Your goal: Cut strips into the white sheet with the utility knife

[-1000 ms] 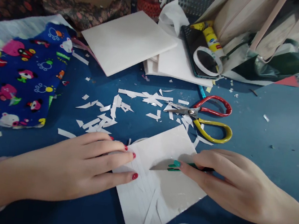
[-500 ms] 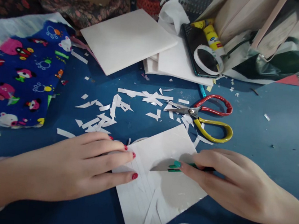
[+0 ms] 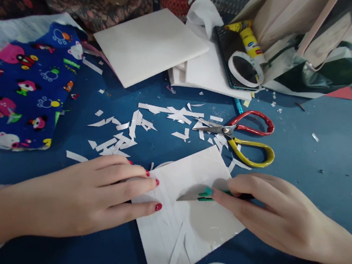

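Note:
My right hand [image 3: 268,216] is closed around a green craft knife [image 3: 205,197], its pointed blade lying low over a white card [image 3: 199,173]. My left hand [image 3: 113,197] rests with fingers stretched out, the tips on the card's left edge. Cut lines run along that left part of the card, and thin loose paper slivers [image 3: 178,245] lie on its lower half. Whether the blade tip touches the surface I cannot tell. Beyond the card lie opened scissors [image 3: 227,131] with one red and one yellow handle.
Paper scraps [image 3: 118,142] litter the blue table [image 3: 314,153]. Blue patterned cloth [image 3: 30,92] lies at left. Behind are a white board [image 3: 151,47], a phone [image 3: 226,48] bearing a white tape ring [image 3: 230,66] and yellow glue stick [image 3: 252,43], and a paper bag [image 3: 282,21].
Almost nothing differs. Both hands, the knife and the card hold the same places, with only a very slight shift of the whole view.

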A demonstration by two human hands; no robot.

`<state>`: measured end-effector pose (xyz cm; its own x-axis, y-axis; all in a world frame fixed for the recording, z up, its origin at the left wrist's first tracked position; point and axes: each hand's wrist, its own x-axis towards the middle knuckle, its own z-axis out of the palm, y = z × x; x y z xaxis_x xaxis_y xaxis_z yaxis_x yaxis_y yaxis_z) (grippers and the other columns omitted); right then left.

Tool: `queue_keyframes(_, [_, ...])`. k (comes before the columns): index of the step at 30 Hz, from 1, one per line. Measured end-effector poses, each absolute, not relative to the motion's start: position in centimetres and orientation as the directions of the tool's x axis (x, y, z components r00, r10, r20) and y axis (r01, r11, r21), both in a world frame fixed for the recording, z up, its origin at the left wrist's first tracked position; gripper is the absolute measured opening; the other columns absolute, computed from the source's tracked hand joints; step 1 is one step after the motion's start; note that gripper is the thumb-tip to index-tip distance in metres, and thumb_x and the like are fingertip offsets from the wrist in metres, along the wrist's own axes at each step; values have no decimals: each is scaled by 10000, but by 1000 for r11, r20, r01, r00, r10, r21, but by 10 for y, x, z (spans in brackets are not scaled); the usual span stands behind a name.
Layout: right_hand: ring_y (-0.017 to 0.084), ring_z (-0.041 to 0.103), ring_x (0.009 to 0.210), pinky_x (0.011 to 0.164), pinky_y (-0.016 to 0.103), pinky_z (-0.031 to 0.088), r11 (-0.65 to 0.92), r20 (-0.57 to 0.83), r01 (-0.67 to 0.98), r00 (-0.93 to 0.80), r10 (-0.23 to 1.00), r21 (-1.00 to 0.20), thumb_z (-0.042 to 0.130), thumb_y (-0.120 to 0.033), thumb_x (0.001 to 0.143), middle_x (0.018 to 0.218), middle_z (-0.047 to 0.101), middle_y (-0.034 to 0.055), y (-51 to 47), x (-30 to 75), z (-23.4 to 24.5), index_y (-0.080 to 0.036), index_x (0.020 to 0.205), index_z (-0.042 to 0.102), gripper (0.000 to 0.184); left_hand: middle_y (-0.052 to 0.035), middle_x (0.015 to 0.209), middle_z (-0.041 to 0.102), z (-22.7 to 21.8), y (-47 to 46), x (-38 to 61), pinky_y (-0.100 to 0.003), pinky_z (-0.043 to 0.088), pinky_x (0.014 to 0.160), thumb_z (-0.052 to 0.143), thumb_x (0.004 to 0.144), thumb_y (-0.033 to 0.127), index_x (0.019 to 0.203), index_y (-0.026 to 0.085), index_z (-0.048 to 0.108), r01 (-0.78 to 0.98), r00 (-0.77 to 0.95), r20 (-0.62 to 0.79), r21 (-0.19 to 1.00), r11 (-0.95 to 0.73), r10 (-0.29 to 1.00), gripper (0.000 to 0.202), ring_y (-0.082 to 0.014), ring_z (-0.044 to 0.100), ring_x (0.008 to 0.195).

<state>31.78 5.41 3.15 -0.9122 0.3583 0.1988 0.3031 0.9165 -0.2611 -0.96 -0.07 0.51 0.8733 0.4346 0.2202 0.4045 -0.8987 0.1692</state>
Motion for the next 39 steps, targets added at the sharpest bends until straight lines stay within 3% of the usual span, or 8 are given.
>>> queue_keyframes(9, [112,623,662,547,251,476,909,225,329,-894,387,-256,381,-117,1034,855,659,35,55,314,30,-169,1016,605,230,-52,1246,677,4,0,-9,-376,435,1036,494,1007,113,1277,233,638,410,872,216,170,-896,440,329,-231,592,1162])
queue_keyframes(14, [114,613,662,562,254,462,855,212,388,-855,473,-344,366,-132,1042,865,663,34,49,316,24,-185,1008,624,265,-50,1249,676,3,-1,-10,-389,408,1044,426,1026,89,1286,231,633,400,877,216,168,-901,429,362,-232,580,1167])
queue_keyframes(24, [89,568,623,555,252,420,886,190,330,-895,403,-327,353,-156,1074,834,645,21,55,312,30,-161,1007,554,212,-49,1269,660,4,0,-10,-394,367,1059,401,1028,72,1291,230,624,406,876,202,183,-895,438,379,-235,557,1176])
queue_keyframes(39, [81,563,606,544,238,421,899,176,306,-911,372,-314,319,-154,1080,824,653,24,57,313,32,-155,1017,561,250,-41,1265,655,4,0,-10,-401,333,1058,345,1028,40,1278,233,621,407,875,195,199,-892,443,420,-233,535,1186])
